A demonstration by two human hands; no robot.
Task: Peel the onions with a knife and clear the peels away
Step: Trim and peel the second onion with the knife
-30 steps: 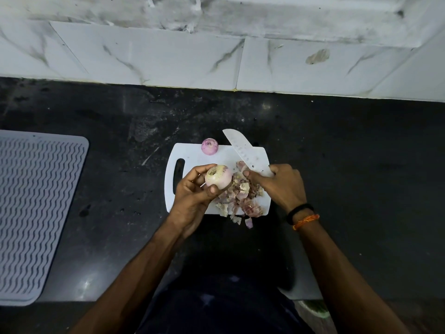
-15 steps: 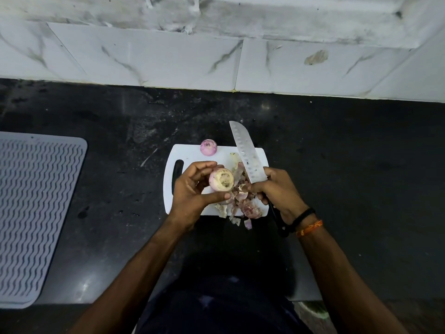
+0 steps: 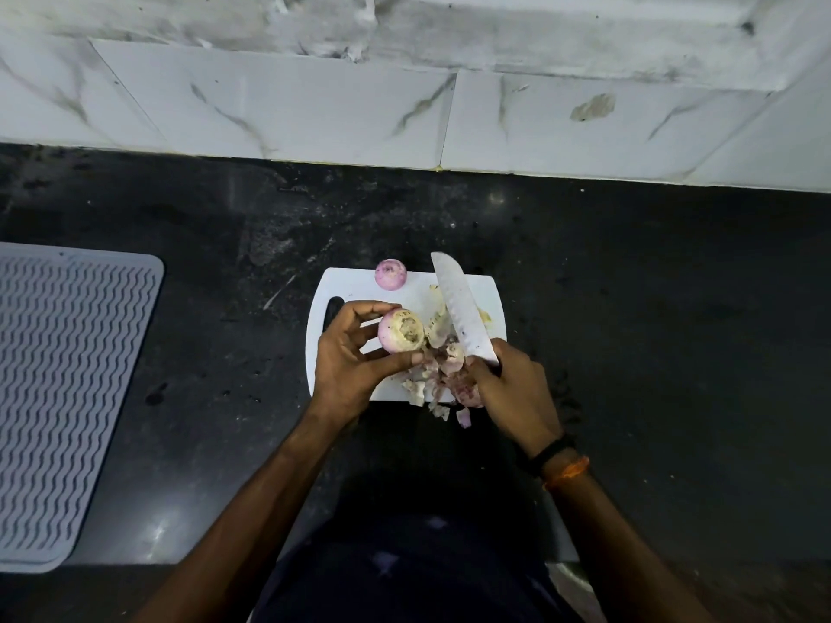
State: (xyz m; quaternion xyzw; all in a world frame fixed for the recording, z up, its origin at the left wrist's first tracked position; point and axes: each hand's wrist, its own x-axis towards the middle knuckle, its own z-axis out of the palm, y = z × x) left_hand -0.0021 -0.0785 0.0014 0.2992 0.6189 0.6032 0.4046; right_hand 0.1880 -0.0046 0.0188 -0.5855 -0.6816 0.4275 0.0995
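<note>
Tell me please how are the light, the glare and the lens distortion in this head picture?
Head view: dim light, the black counter nearly featureless; small glare spots on it near the front edge; the wall tiles bow from wide-angle distortion; the onion in the left hand and the knife are fairly sharp.

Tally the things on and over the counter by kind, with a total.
Onions: 2, one in the left hand at, one on the board at
Knife: 1, in the right hand
Cutting board: 1
Peel pile: 1
Grey mat: 1
Total: 6
</note>
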